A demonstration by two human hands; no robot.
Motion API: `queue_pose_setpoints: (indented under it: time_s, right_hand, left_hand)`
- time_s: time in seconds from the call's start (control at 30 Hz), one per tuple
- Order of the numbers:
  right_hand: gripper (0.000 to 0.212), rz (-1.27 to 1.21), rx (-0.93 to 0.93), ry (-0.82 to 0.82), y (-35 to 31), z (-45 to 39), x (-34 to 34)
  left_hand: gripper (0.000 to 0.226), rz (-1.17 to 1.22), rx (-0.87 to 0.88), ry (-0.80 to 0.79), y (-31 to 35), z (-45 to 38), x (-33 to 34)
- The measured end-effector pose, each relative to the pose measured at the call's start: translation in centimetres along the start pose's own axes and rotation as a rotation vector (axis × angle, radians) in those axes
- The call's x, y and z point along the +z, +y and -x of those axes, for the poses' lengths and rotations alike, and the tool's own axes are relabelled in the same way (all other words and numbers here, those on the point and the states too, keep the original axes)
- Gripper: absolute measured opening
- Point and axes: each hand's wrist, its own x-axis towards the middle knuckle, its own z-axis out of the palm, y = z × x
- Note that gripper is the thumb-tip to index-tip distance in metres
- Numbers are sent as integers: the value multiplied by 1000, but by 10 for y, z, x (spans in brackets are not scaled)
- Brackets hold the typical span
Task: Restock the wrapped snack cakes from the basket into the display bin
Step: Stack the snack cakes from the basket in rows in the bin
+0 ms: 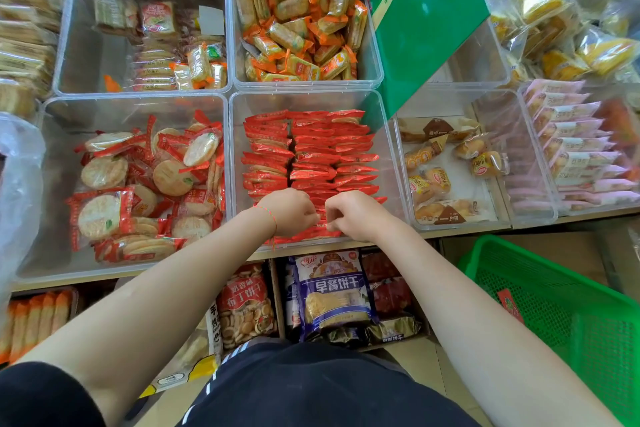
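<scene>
A clear plastic display bin (239, 163) in the middle of the shelf holds several rows of red wrapped snack cakes (311, 152) standing on edge. My left hand (289, 211) and my right hand (355, 215) are both inside the bin at its near end, knuckles up, fingers curled down onto the red packets in the front rows. The fingertips are hidden among the packets. A green mesh basket (540, 288) stands on the floor at the lower right, with one red packet (510, 305) lying in it.
Clear bins surround the middle one: round rice crackers (138, 184) to the left, orange packets (301, 24) behind, small breads (446, 166) to the right, pink packets (581, 142) further right. A green carton (426, 10) leans over the back right. Bagged biscuits (332, 291) fill the lower shelf.
</scene>
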Motion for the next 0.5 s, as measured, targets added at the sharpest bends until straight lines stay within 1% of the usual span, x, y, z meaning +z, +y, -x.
queue_pose_setpoints:
  time_s: [0.1,0.23,0.3,0.33,0.43,0.5]
  right_hand:
    - [12,16,-39,35,4,4,-1]
    - [12,-19,-47,40,4,8,4]
    - [11,-25,-58,42,-2,6,9]
    - [10,0,-59,35,-6,3,10]
    - [12,142,-32,-6,-18,-4,9]
    - [14,205,8,-35,-22,-7,7]
  left_hand:
    - [40,-66,-15,-55,4,-5,-3]
    - [18,-67,-38,-6,5,-7,-6]
    - [9,-101,-35,-9,7,-7,-8]
    - [8,-138,-37,-13,8,-7,-9]
    - [14,-296,-51,-2,16,-7,-10]
    - [12,-347,-54,-2,21,-7,-11]
